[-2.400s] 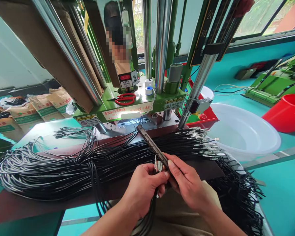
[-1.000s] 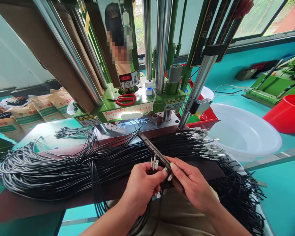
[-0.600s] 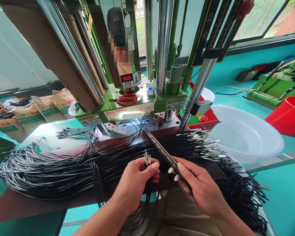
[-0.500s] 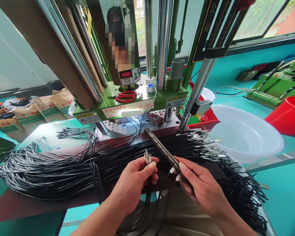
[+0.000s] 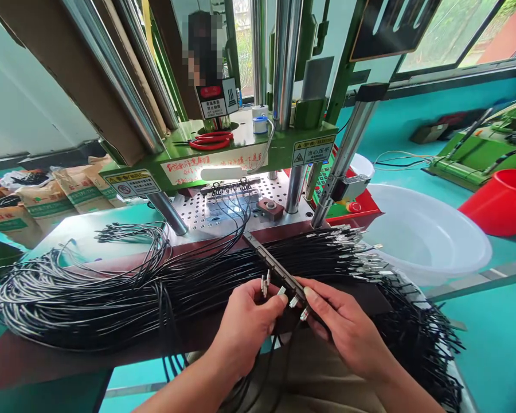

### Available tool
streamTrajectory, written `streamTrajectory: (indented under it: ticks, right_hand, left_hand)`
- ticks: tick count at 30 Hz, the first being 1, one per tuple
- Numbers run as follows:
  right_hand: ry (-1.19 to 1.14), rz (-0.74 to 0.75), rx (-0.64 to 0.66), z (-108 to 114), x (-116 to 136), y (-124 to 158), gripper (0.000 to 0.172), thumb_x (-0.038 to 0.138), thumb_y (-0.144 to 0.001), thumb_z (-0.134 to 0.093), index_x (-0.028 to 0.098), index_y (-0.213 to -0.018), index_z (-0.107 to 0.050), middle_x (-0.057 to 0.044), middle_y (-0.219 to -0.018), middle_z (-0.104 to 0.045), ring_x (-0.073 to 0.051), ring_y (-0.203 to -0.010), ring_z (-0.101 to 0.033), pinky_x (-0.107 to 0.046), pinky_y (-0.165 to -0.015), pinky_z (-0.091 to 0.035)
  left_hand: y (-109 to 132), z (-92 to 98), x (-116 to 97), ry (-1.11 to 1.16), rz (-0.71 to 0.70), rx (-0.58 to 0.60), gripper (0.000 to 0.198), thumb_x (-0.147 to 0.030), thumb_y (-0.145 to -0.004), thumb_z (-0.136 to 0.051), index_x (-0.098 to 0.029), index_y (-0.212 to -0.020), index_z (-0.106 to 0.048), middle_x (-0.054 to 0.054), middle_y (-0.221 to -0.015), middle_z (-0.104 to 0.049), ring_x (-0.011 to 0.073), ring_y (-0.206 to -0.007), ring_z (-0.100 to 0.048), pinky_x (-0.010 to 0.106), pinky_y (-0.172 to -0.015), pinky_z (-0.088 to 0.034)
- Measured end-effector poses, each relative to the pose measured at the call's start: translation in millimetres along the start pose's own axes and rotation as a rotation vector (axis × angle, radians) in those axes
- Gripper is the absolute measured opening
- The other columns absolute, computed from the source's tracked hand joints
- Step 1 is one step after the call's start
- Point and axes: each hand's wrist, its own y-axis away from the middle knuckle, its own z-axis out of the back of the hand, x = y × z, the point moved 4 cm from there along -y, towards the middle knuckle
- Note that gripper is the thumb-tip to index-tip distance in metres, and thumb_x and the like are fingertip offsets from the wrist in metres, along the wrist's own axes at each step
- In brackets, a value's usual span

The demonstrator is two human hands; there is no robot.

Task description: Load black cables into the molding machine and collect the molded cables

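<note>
My left hand (image 5: 251, 327) is closed on several black cables, their small silvery connectors (image 5: 265, 283) sticking up above the fingers. Between its thumb and fingertips, one connector (image 5: 282, 291) points at a dark metal bar (image 5: 275, 265). My right hand (image 5: 346, 324) grips the near end of this long slotted bar, which slants away to the far left. Two cable connectors (image 5: 299, 307) stick out from the bar's near edge, close to my right thumb. Whether the left hand's connector touches the bar I cannot tell. The held cables hang down over my lap.
A thick bundle of black cables (image 5: 112, 287) spreads across the table before me. Behind it stands a green press (image 5: 258, 152), with cables in a lit mould (image 5: 232, 203). Red-handled scissors (image 5: 210, 140) lie on the press plate. At right are a white tub (image 5: 430, 229) and red bucket (image 5: 499, 201).
My left hand has moved right, bringing a connector up to the bar. The press's upper plate has risen, showing the mould and its cables below. The camera view has shifted slightly.
</note>
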Motion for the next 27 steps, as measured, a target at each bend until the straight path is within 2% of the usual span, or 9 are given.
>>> streamTrajectory:
  ticks: [5, 9, 13, 17, 22, 24, 27]
  right_hand:
    - [-0.008, 0.032, 0.012, -1, -1, -2, 0.045, 0.051, -0.086, -0.056, 0.025, -0.122, -0.062, -0.001, -0.074, -0.058, -0.009, -0.053, -0.040, -0.021, -0.044, -0.032]
    - [0.019, 0.057, 0.015, -1, 0, -3, 0.047, 0.050, -0.088, -0.054, 0.021, -0.124, -0.060, 0.000, -0.069, -0.054, -0.008, -0.051, -0.035, -0.021, -0.041, -0.027]
    - [0.050, 0.083, 0.029, -2, 3, -3, 0.046, 0.049, -0.089, -0.053, 0.021, -0.125, -0.060, -0.001, -0.075, -0.056, -0.008, -0.050, -0.032, -0.022, -0.042, -0.024]
    - [0.122, 0.128, 0.035, 0, 6, -1, 0.042, 0.046, -0.090, -0.051, 0.022, -0.123, -0.062, -0.004, -0.087, -0.058, -0.010, -0.056, -0.039, -0.023, -0.045, -0.030]
    - [0.234, 0.187, 0.043, 0, 2, -2, 0.040, 0.043, -0.093, -0.048, 0.024, -0.124, -0.062, -0.005, -0.090, -0.057, -0.012, -0.063, -0.046, -0.022, -0.047, -0.034]
    - [0.200, 0.181, 0.032, 1, 0, -2, 0.040, 0.044, -0.092, -0.049, 0.024, -0.125, -0.061, -0.005, -0.089, -0.057, -0.011, -0.061, -0.044, -0.022, -0.046, -0.034]
    - [0.071, 0.087, -0.006, 3, -5, -1, 0.044, 0.047, -0.091, -0.050, 0.024, -0.128, -0.058, -0.003, -0.080, -0.056, -0.008, -0.053, -0.037, -0.021, -0.042, -0.027]
  left_hand:
    - [-1, -2.0, -3, -0.025, -0.009, 0.007, 0.023, -0.034, -0.073, -0.068, -0.013, -0.078, -0.059, -0.003, -0.058, -0.048, 0.0043, -0.045, -0.032, 0.019, -0.042, -0.022]
    - [-2, -1.5, -2, -0.041, -0.014, 0.010, 0.023, -0.034, -0.073, -0.068, -0.012, -0.078, -0.062, -0.004, -0.056, -0.048, 0.0045, -0.044, -0.033, 0.019, -0.042, -0.023]
    - [-3, -0.5, -3, -0.038, -0.016, 0.007, 0.023, -0.033, -0.073, -0.069, -0.012, -0.077, -0.062, -0.003, -0.057, -0.050, 0.0045, -0.043, -0.035, 0.019, -0.042, -0.023]
    - [-5, -0.5, -4, -0.061, 0.000, -0.007, 0.020, -0.031, -0.072, -0.067, -0.012, -0.075, -0.060, -0.003, -0.054, -0.047, 0.0048, -0.043, -0.034, 0.020, -0.042, -0.023]
    - [-6, -1.8, -3, -0.072, -0.007, -0.002, 0.019, -0.030, -0.073, -0.066, -0.013, -0.072, -0.058, -0.003, -0.055, -0.048, 0.0046, -0.042, -0.036, 0.019, -0.041, -0.024]
    - [-5, -0.8, -4, -0.071, -0.003, 0.012, 0.020, -0.031, -0.073, -0.067, -0.013, -0.072, -0.057, -0.003, -0.056, -0.050, 0.0051, -0.043, -0.039, 0.019, -0.041, -0.028]
    - [-3, 5.5, -10, 0.000, 0.000, 0.026, 0.022, -0.032, -0.075, -0.067, -0.013, -0.080, -0.059, 0.000, -0.065, -0.055, 0.0076, -0.051, -0.050, 0.020, -0.050, -0.042]
